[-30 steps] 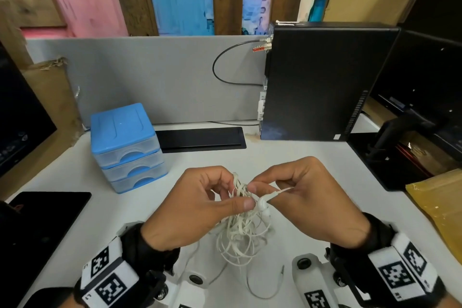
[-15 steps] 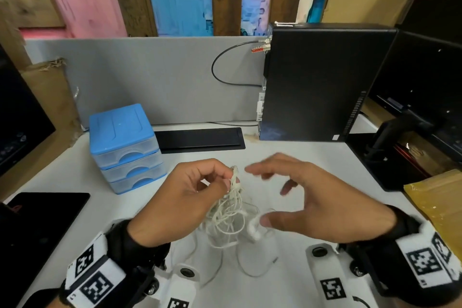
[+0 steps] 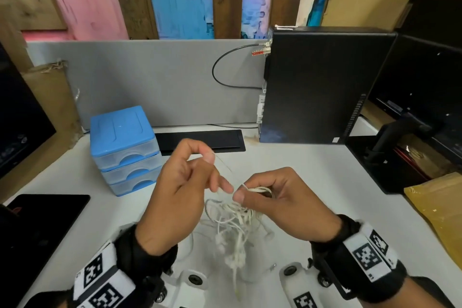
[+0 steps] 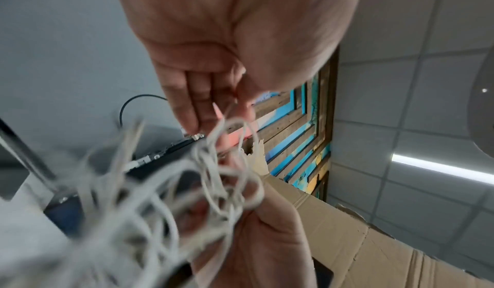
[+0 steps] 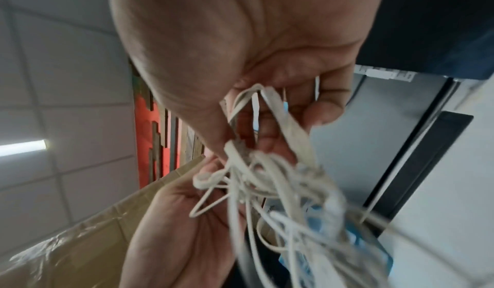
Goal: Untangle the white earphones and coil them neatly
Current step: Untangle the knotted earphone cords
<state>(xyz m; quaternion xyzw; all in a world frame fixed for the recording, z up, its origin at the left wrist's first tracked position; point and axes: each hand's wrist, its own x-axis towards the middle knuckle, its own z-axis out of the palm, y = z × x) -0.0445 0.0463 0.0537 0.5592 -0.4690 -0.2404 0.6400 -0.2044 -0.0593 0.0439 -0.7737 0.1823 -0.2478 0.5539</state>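
Observation:
The white earphones (image 3: 232, 225) hang as a loose tangle above the white desk (image 3: 300, 172), between my two hands. My right hand (image 3: 243, 191) grips a bunch of cable loops at the top of the tangle, thumb against curled fingers. My left hand (image 3: 208, 157) is raised up and to the left and pinches a single thin strand that runs taut down towards the right hand. In the left wrist view the cable loops (image 4: 227, 166) sit blurred below the left fingers (image 4: 203, 106). An earbud (image 5: 203, 179) shows in the right wrist view, beside the gripped loops (image 5: 256, 106).
A blue three-drawer box (image 3: 125, 147) stands at the left, close to my left hand. A black flat panel (image 3: 200, 140) lies behind the hands and a black computer tower (image 3: 325, 82) stands at the back right. A dark tablet (image 3: 37, 232) lies left; a yellow envelope (image 3: 440, 207) right.
My right hand, open half a second ago, now grips the top of the tangle. My left hand let go of the bundle, rose up and left, and draws out one strand.

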